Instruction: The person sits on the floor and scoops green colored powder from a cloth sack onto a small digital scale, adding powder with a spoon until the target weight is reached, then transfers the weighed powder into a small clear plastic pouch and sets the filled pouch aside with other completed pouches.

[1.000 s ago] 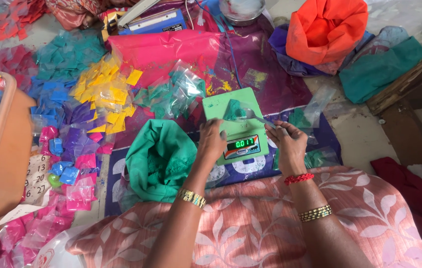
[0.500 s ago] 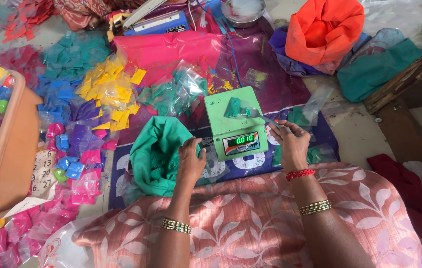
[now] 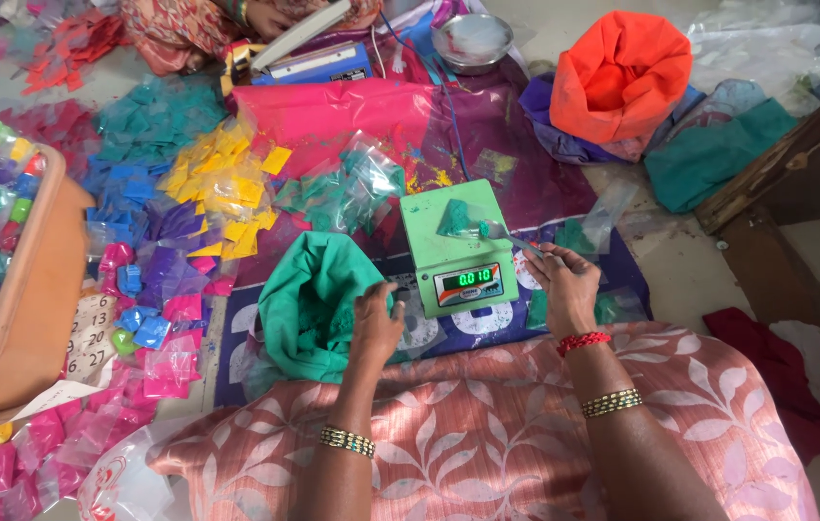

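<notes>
Holding spoon over scale, right fingers; left fingers gripping green-powder bag.

My left hand curls loosely, knuckles up; my right hand pinches, forearm extended, both wrists bangled.

An orange cloth bag is seen at one o'clock, rolled open, with teal cloth just beside it. A steel bowl is set at twelve. Yellow packets and blue packets are heaped at ten o'clock — pink packets at eight. A brown tray of mixed packets is placed at nine.
</notes>
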